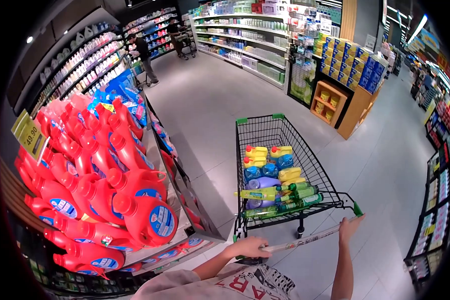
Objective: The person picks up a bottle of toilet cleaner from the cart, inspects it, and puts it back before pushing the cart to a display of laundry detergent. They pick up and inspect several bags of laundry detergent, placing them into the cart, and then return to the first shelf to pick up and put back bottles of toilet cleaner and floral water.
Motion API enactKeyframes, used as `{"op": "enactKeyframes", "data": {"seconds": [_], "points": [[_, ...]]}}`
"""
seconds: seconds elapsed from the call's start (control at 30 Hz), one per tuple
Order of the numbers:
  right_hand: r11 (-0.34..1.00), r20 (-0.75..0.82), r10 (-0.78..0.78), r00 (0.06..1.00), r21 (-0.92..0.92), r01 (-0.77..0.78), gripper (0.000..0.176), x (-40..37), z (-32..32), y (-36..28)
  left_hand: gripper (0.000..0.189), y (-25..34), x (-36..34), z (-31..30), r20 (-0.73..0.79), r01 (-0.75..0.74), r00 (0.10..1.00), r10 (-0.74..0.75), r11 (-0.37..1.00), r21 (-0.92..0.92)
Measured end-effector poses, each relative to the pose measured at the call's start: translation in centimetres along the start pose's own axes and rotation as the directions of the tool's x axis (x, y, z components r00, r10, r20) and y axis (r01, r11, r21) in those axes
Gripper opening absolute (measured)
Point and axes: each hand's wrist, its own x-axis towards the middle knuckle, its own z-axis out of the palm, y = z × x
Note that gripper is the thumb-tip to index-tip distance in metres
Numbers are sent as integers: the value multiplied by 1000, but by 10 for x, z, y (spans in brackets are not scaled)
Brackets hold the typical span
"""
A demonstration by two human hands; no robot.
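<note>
My left hand [250,247] is wrapped around the left end of the shopping cart handle [305,241]. Fingers closed, my right hand [351,227] grips the same handle near its green right end. Ahead of me stands the black wire shopping cart [259,119] with green corner caps. Inside it lie several yellow bottles with red caps [255,151], blue jugs [270,170], purple bottles [261,183] and green bottles [304,193], gathered toward the handle end. The cart's far end holds nothing visible.
Close on my left, a display is piled with red detergent jugs [150,220] under a price sign [30,134] reading 49.90. Stocked shelves [245,37] line the back. Two people [144,57] stand at the far left with carts. A wooden stand [357,112] bears yellow and blue boxes.
</note>
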Motion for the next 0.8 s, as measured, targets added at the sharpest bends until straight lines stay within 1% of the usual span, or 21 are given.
{"op": "enactKeyframes", "data": {"seconds": [0.03, 0.07, 0.1, 0.13, 0.17, 0.2, 0.23, 0.27, 0.3, 0.33, 0.37, 0.4, 0.5, 0.57, 0.6, 0.63, 0.7, 0.73, 0.8], "points": [[1000, -2, -20, 1000, 3, 20, 95, 11, 9, -6, 62, 3, 10, -16, 117, 84, 990, -72, 991, -104], [998, 33, 21, 999, 61, -23, 94, 20, 21, -12, 67, -16, 27, -20, 152, 28, 988, -26, 1000, -13], [991, 76, 63, 995, 112, -71, 93, 29, 32, -22, 68, -22, 39, -30, 139, -7, 990, 7, 1000, 3], [992, 88, 50, 995, 111, -60, 93, 38, 38, -44, 69, -24, 47, -40, 129, -34, 991, 31, 999, 16], [980, 126, 136, 983, 129, -152, 92, 38, 43, -67, 69, -32, 50, -51, 121, -31, 992, 30, 999, 5], [958, 177, 220, 959, 147, -247, 90, 45, 55, -83, 66, -26, 56, -66, 193, 88, 978, -79, 995, -38], [959, 197, 212, 957, 144, -243, 90, 54, 70, -86, 64, -23, 62, -77, 270, 208, 946, -179, 975, -79], [961, 176, 193, 965, 163, -222, 89, 65, 82, -84, 64, -25, 71, -79, 262, 219, 946, -188, 971, -92], [962, 150, 173, 973, 186, -200, 88, 75, 94, -88, 61, -28, 79, -85, 207, 177, 963, -171, 984, -12], [962, 160, 167, 973, 188, -197, 88, 84, 106, -92, 59, -31, 86, -93, 154, 138, 977, -148, 988, 75], [981, 133, 118, 984, 138, -136, 88, 94, 118, -95, 55, -35, 93, -103, 140, 152, 976, -169, 980, 128], [994, 105, 64, 992, 86, -73, 87, 98, 131, -107, 55, -41, 97, -116, 131, 156, 976, -172, 980, 125], [995, 133, 82, 988, 50, -89, 87, 119, 158, -133, 54, -45, 115, -149, 96, 137, 984, -150, 982, 130], [994, 128, 71, 989, 74, -81, 86, 137, 189, -134, 54, -44, 124, -179, 105, 188, 973, -206, 969, 163], [993, 121, 57, 991, 93, -68, 85, 146, 203, -135, 54, -49, 130, -190, 103, 192, 972, -210, 968, 164], [993, 126, 57, 990, 97, -70, 85, 146, 212, -155, 54, -58, 135, -201, 86, 194, 974, -211, 967, 167], [989, 206, 137, 969, 33, -147, 83, 158, 225, -189, 53, -68, 150, -219, 66, 202, 974, -215, 966, 159], [989, 211, 134, 968, 34, -145, 83, 168, 240, -188, 54, -73, 157, -230, 72, 192, 977, -202, 972, 132], [985, 181, 87, 980, 134, -112, 84, 184, 274, -188, 54, -80, 171, -252, 75, 190, 977, -199, 976, 110]]}}
